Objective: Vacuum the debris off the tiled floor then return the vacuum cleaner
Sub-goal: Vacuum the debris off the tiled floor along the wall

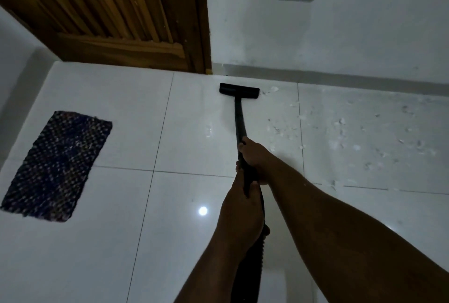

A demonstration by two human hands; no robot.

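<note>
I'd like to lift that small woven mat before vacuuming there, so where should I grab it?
Pinch the woven mat by its near short edge, coming from above with fingers sliding under. It lies flat and limp on the tiled floor, so only an edge offers purchase.

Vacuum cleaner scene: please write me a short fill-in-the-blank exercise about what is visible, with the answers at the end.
1. Both hands, the left hand and the right hand, grip the black ____ of the vacuum.
2. The floor head lies close to the wooden ____.
3. Most of the debris lies to the ____ of the floor head.
4. The dark woven mat lies on the ____ side of the floor.

Answers: wand; door; right; left
</note>
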